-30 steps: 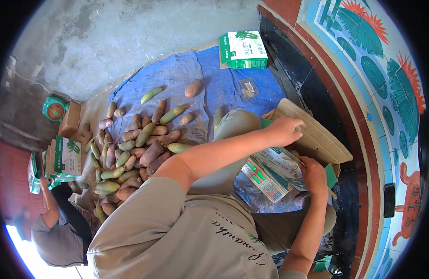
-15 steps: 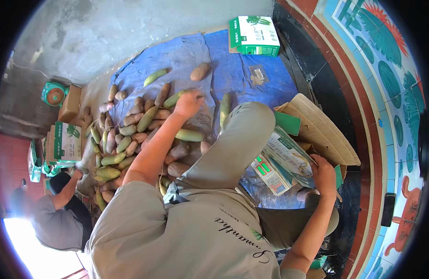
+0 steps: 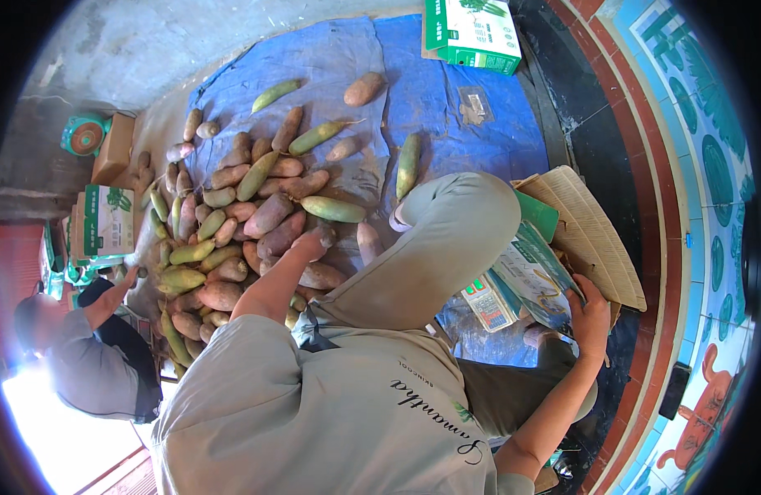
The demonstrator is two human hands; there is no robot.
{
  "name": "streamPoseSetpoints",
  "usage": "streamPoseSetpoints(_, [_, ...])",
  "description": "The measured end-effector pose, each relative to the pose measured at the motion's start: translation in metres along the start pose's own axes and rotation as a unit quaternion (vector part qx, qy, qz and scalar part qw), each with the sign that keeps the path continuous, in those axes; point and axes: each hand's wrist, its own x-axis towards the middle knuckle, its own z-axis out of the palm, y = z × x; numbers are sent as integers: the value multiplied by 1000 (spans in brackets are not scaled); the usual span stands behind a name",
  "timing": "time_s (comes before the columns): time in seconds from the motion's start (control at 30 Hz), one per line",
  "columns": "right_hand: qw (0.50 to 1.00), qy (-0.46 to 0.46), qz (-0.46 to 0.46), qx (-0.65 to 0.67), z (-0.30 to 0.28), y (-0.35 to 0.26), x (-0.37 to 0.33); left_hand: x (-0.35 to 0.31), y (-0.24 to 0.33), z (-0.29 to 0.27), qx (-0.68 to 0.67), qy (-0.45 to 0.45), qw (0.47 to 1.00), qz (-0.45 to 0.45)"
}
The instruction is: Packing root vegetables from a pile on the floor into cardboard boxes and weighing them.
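Fruit pile (image 3: 223, 239): several dozen oblong fruits, green and reddish-brown, too many to count exactly, heaped on one blue tarp (image 3: 446, 107) left of the person's bent knee; one other person (image 3: 83, 346) crouches at the far left beside one green-and-white carton (image 3: 108, 219); left hand (image 3: 314, 241), fingers curled down onto one brown fruit (image 3: 281, 235) at the heap's right edge, grip not fully discernible; one further green-and-white box (image 3: 471, 29) at top; right hand (image 3: 591, 318), fingers clasped on one clear printed bag (image 3: 533, 285); one woven flat basket (image 3: 591, 235) just beyond.
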Motion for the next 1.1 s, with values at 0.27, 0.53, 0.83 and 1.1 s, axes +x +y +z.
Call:
streamPoseSetpoints(0.27, [999, -7, 32, 9, 0, 0, 8, -24, 3, 44, 138, -116, 983, -28])
streamPoseSetpoints(0.53, [1000, 10, 23, -7, -1, -1, 11, -40, -3, 30, 64, -133, 973, -178])
streamPoseSetpoints(0.83, [999, 26, 31, -11, 5, 3, 8, -27, -5, 34, 43, -146, 969, -195])
streamPoseSetpoints(1.1, [999, 34, 34, -18, 8, 3, 9, -16, -24, 41, 64, -120, 981, -142])
